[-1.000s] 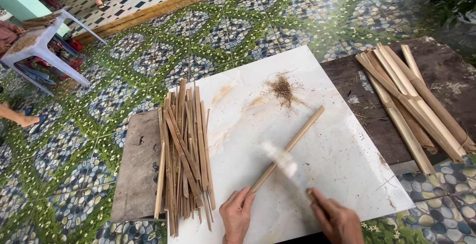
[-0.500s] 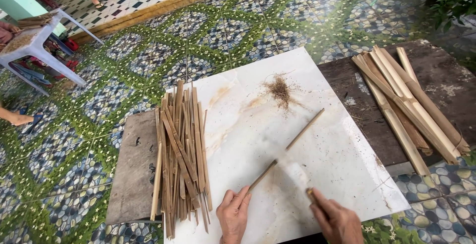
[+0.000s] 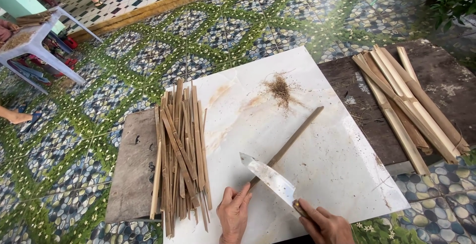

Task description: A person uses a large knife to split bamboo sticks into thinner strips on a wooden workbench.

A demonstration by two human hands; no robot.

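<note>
— Well, how did the edges look, and how much room did the hands have?

— Plenty on the white slab (image 3: 337, 164): its right half lay bare, out to the right edge over the dark board (image 3: 446, 83). The near edge ran right under both wrists, so the hands worked at the very rim. The slab's left edge was crowded.

— Crowded by what?

— A pile (image 3: 181, 154) of thin split strips, lying lengthwise along that left edge and partly over the grey plank (image 3: 131, 169). It sat just beside the left hand (image 3: 234, 214). Up the slab, a small heap of brown shavings (image 3: 280, 89) lay well apart from the blade. Off to the right, thicker splits (image 3: 406, 105) rested on the dark board, clear of the work. Beyond, a patterned tile floor, a white plastic stool (image 3: 37, 43), and another person's foot at the left margin.

— And the stick itself?

— The stick (image 3: 292, 140) lay slanted on the slab, far end up and right, near end running under the left hand's fingers. That hand was curled closed, pinning the near end down. The right hand (image 3: 325, 224) was wrapped shut around the knife (image 3: 270, 177) handle, blade pointing up-left, its flat crossing the stick just ahead of the left fingertips, touching or very nearly so.
</note>
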